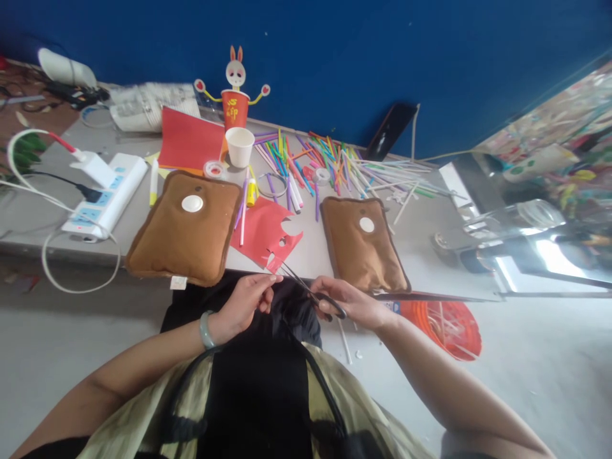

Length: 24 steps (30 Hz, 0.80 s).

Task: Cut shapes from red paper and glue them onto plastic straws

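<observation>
My left hand, with a pale bangle on its wrist, pinches a small piece of red paper by its lower edge. My right hand grips a pair of dark-handled scissors by the loops. The blades point up and left, close beside the red piece; whether they touch it I cannot tell. Just beyond lies a red sheet of paper with pieces cut out of its right and lower edges. Brown cushion-like warmers lie on both sides, one on the left and one on the right.
Behind are a white paper cup, a rabbit figure on a red cup, red card and many coloured sticks. A power strip sits left. An orange bin stands on the floor at right.
</observation>
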Each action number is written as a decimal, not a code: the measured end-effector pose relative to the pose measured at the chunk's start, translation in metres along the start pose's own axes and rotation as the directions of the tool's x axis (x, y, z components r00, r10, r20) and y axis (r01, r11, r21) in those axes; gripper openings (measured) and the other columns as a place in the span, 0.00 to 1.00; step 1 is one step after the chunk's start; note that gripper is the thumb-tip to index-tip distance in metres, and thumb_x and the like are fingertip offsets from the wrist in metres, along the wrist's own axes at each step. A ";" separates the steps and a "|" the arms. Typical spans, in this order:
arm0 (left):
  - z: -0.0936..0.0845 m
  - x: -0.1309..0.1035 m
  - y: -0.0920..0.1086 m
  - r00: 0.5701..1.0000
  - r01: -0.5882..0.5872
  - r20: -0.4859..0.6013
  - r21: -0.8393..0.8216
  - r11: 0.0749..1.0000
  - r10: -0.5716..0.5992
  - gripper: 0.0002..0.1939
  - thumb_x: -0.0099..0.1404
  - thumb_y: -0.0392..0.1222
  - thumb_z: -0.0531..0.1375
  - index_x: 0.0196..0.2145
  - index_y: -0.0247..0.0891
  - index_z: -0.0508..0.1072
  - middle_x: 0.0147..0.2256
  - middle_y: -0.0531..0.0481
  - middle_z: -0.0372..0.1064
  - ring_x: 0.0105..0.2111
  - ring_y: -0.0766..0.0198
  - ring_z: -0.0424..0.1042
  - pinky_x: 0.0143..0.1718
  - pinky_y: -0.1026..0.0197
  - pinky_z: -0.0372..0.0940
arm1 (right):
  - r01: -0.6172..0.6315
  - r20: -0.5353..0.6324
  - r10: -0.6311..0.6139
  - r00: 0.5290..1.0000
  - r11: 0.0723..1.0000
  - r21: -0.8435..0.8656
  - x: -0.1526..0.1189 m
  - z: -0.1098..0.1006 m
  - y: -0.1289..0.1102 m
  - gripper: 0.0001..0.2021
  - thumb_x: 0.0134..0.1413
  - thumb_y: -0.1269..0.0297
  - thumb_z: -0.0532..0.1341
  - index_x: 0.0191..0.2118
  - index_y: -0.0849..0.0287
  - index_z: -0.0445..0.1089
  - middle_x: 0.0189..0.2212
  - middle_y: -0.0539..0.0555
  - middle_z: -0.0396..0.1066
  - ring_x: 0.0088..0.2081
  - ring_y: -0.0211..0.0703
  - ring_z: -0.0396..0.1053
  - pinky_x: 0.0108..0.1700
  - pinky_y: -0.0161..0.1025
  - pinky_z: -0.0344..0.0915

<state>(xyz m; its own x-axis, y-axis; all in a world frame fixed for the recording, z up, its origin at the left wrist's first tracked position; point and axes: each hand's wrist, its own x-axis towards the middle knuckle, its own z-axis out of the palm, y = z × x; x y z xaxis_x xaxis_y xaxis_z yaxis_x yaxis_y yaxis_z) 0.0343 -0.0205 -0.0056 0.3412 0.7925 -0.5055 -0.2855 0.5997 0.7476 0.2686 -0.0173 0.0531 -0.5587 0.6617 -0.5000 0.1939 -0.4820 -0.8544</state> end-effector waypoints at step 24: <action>0.008 0.002 0.017 0.997 0.039 0.066 0.017 0.999 -0.040 0.21 0.59 0.56 0.65 0.36 0.33 0.75 0.19 0.57 0.63 0.15 0.73 0.58 0.18 0.66 0.54 | -0.056 -0.086 0.050 0.995 0.996 -0.067 -0.014 -0.007 -0.001 0.22 0.52 0.46 0.67 0.37 0.59 0.63 0.22 0.46 0.67 0.25 0.33 0.61 0.28 0.34 0.55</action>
<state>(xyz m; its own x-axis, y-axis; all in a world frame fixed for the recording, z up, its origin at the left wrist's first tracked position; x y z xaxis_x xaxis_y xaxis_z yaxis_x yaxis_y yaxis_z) 0.0375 -0.0101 0.0098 0.4106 0.7591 -0.5052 -0.2570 0.6280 0.7346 0.2824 -0.0223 0.0602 -0.4771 0.6837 -0.5522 0.2785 -0.4783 -0.8329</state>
